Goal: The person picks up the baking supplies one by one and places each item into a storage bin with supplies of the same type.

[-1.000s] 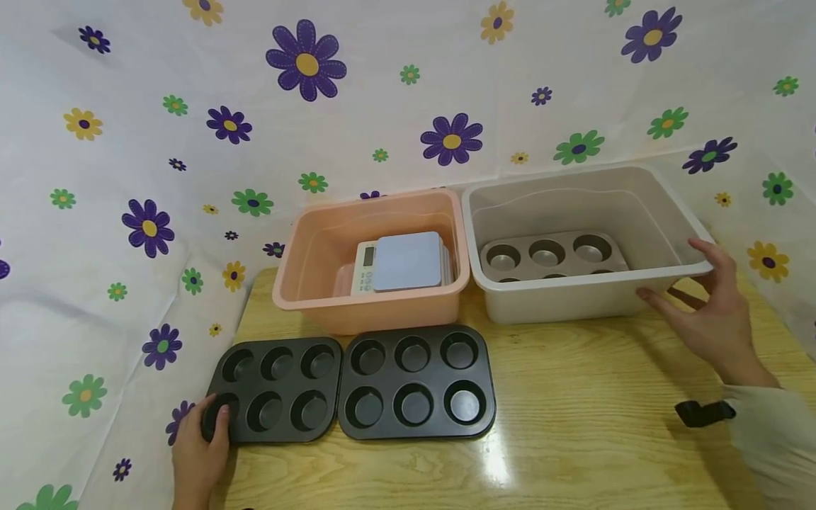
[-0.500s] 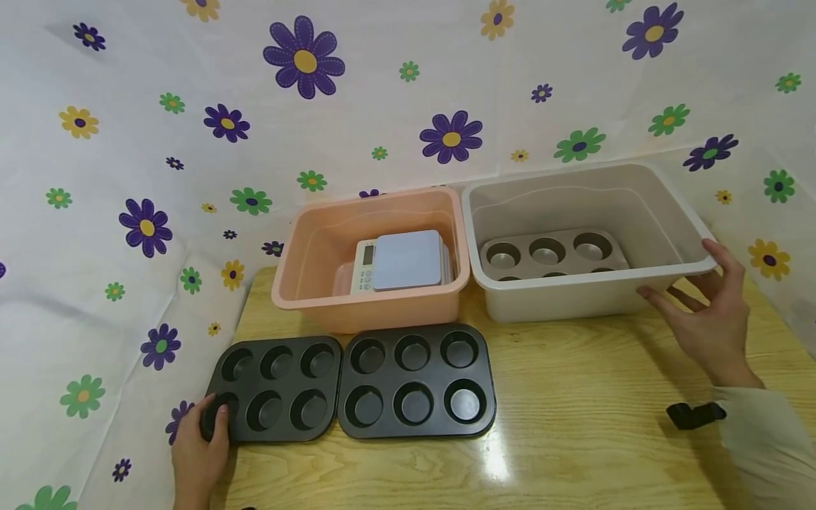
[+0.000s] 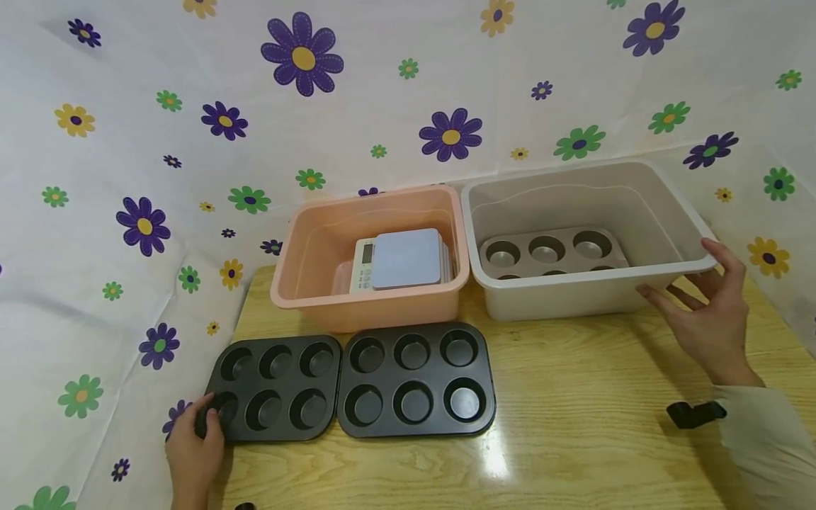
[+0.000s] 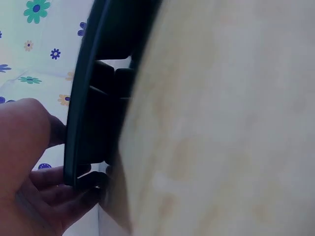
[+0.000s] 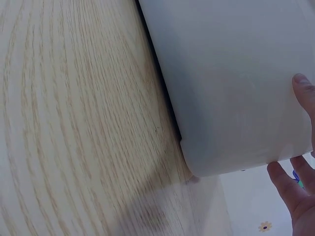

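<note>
Two black six-cup muffin pans lie side by side on the wooden table. My left hand (image 3: 194, 453) holds the left muffin pan (image 3: 283, 384) at its near left corner. The left wrist view shows the pan's rim (image 4: 75, 132) between thumb and fingers, with fingertips (image 4: 91, 196) below it. The right muffin pan (image 3: 417, 375) is untouched. Over at the far right, my right hand (image 3: 714, 322) grips the near right corner of a beige plastic bin (image 3: 567, 297), thumb on the front wall, fingers round the end. A brown muffin pan (image 3: 525, 248) lies inside that bin.
A peach plastic bin (image 3: 376, 312) stands against the beige one and holds a kitchen scale (image 3: 408, 260) lying on other flat items. Behind and to the left hangs a white flowered cloth (image 3: 357, 106). The wooden tabletop (image 3: 574, 397) extends in front of the bins.
My left hand has shifted slightly left at the pan's corner, its thumb uncovering more of the corner cup. The right hand has barely moved, sliding a little along the bin's corner earlier. The pans stay put.
</note>
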`<state>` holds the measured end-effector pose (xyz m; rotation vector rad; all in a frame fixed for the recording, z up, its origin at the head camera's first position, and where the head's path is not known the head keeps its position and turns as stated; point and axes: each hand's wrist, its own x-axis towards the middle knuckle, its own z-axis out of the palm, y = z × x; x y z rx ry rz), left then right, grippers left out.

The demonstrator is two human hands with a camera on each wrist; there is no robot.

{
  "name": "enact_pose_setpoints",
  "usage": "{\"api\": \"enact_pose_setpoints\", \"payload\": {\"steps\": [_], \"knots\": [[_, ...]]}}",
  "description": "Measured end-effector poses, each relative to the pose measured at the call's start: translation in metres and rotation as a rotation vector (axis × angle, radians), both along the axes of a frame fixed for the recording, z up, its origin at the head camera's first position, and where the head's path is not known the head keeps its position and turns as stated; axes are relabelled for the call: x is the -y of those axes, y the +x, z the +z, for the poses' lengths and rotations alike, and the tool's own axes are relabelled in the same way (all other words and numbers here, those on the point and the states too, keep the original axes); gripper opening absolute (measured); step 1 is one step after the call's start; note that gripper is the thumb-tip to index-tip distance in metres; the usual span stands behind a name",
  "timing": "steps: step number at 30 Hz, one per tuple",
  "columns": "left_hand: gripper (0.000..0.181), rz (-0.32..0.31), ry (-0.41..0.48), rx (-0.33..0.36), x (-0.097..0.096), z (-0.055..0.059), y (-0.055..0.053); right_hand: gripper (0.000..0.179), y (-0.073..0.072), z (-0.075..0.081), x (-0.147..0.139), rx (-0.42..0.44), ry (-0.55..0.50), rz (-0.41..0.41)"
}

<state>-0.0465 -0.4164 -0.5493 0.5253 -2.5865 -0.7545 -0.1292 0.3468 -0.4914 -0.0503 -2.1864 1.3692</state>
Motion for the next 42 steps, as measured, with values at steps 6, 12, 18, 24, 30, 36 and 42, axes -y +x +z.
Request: {"api": "enact_pose_setpoints", "payload": {"steps": [6,12,18,24,30,36,42], "knots": [[0.031,0.056,0.034,0.019,0.007,0.003,-0.003,0.11,0.0,0.001,0.002,0.015,-0.012,0.001],[0.037,0.134,0.233,0.136,0.015,0.02,-0.004,0.111,0.0,0.001,0.0,0.027,-0.022,-0.002],[0.048,-0.004,0.785,0.208,0.037,0.037,0.002,0.112,0.0,0.0,-0.002,0.021,-0.025,0.002],[0.048,-0.396,1.189,0.117,0.053,0.04,0.015,0.111,0.001,0.0,-0.002,0.019,-0.01,0.002],[0.052,-0.507,1.399,0.093,0.054,0.04,0.018,0.111,0.003,0.0,-0.001,0.039,-0.02,-0.008],[0.05,-0.386,1.339,0.075,0.053,0.037,0.026,0.111,0.003,0.0,0.001,0.05,-0.024,-0.017],[0.054,-0.478,1.468,-0.037,0.053,0.033,0.03,0.109,0.002,0.0,0.003,0.033,-0.02,-0.011]]}}
